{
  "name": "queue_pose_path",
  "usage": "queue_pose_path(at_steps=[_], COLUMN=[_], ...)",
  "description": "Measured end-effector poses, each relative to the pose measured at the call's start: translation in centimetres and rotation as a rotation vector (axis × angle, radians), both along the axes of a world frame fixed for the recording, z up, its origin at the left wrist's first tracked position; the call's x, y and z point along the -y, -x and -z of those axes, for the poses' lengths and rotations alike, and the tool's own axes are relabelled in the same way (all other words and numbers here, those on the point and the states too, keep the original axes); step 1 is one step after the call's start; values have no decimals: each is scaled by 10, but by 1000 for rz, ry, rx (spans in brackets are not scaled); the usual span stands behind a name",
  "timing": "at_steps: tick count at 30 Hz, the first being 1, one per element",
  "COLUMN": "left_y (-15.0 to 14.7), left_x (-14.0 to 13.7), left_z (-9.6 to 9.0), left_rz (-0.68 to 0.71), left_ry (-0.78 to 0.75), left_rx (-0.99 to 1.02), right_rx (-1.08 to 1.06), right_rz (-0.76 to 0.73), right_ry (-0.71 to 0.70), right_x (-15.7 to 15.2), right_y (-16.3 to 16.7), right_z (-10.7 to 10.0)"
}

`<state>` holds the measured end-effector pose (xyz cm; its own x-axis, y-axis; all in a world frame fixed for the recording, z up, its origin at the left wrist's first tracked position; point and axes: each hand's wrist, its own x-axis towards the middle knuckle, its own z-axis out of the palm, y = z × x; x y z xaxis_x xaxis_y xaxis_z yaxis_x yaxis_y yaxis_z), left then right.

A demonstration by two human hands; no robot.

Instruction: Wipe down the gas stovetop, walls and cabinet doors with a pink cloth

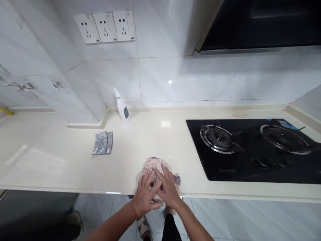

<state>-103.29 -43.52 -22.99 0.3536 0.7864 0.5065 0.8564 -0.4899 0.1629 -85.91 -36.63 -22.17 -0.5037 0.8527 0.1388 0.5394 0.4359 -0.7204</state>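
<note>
Pink cloth (155, 162) bunched on counter (136, 140), under fingers (167, 173) of left hand (143, 194) and right hand (168, 188); fingers slightly spread.

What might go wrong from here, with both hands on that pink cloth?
Pink cloth: bunched under both hands close to the counter's front edge, it might slip off.
Spray bottle: standing upright near the wall, it could tip if a sleeve or hand bumped it.
Black hob: its raised burner supports might snag loose fabric brought across.
</note>
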Motion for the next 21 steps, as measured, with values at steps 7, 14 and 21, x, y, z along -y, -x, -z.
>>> queue_pose_path(at_steps=[7, 14, 21], left_y=[-53, -55, 75], left_x=[-37, -38, 17], left_z=[-21, -23, -32], left_rz=[-189, -231, -613], left_ry=[214, 246, 78], left_rx=[-37, -55, 14], right_rx=[-60, 156, 200], right_rz=[305, 223, 304], right_ry=[-157, -432, -403], right_x=[-52, -61, -57], right_y=[-126, -151, -149], right_z=[32, 73, 79])
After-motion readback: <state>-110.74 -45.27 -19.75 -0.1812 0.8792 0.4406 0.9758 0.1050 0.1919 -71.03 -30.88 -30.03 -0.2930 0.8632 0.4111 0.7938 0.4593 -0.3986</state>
